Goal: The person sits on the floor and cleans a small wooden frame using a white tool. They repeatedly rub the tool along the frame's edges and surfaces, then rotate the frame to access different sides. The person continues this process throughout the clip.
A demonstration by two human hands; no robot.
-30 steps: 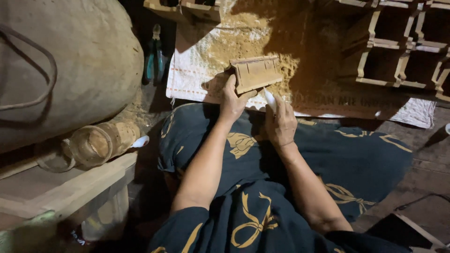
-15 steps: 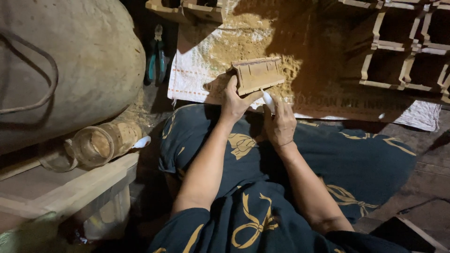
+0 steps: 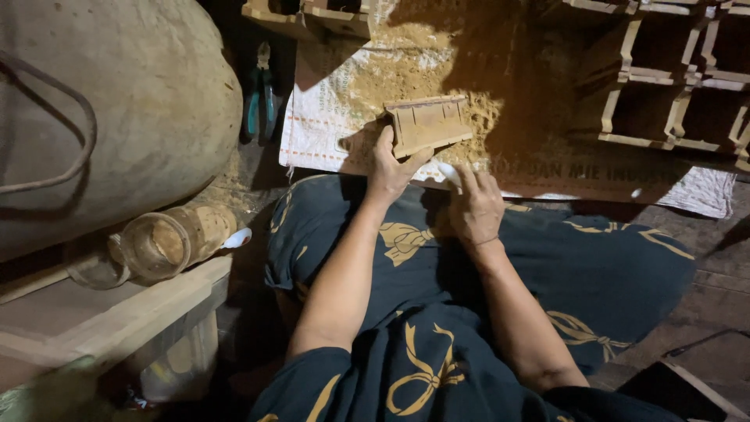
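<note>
My left hand (image 3: 394, 162) grips a small wooden frame piece (image 3: 428, 125) with ribs across it, holding it up over my lap. My right hand (image 3: 473, 205) sits just below and right of it, fingers closed around a small white object (image 3: 448, 173) whose tip touches the frame's lower edge. Under the frame lies a white woven sack sheet (image 3: 328, 129) covered with a heap of sawdust (image 3: 406, 66). My lap is covered by dark cloth with a gold bow pattern (image 3: 594, 258).
A big dusty sack (image 3: 117, 101) with a cord fills the left. A dusty glass jar (image 3: 168, 242) lies on its side on a wooden plank (image 3: 117, 312). Teal-handled pliers (image 3: 259, 98) lie by the sheet. Stacked wooden frames (image 3: 664, 86) stand at upper right.
Both hands and the wooden frame have stayed almost in place; the view has shifted only slightly.
</note>
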